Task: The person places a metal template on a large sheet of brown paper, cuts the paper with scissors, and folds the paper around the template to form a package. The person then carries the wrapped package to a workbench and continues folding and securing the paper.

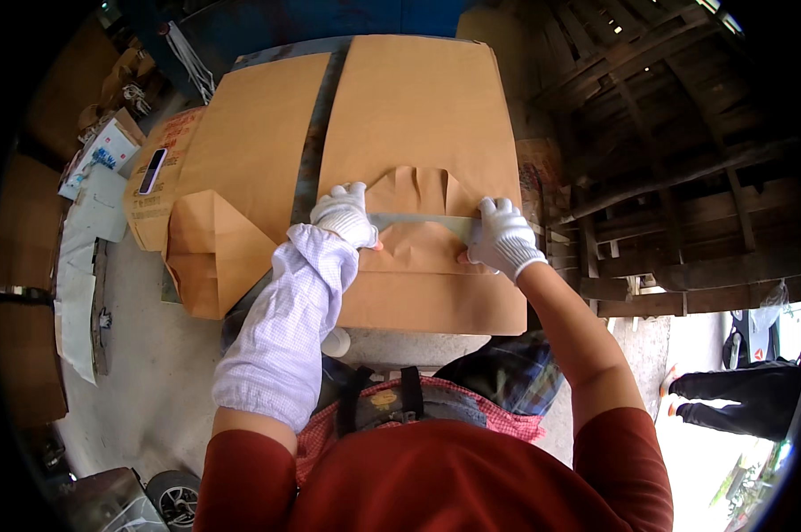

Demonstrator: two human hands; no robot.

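A stack of brown kraft paper sheets or flat bags (423,106) lies before me, with a creased, folded-open end on top. A flat grey-green strip (418,223) crosses that folded end, paper flaps rising above and below it. My left hand (345,215), in a white knit glove, closes over the strip's left end, its bare thumb tip pressed on the paper. At the right end my right hand (505,236), gloved the same way, is also closed, its thumb tip against the lower flap. Both ends of the strip are hidden under my hands.
Left of a dark gap lies another brown paper stack (254,124), with a folded paper piece (207,253) at its near corner. A phone (153,171) rests farther left. A wheel (175,496) stands at lower left. Another person's legs (729,399) show at right.
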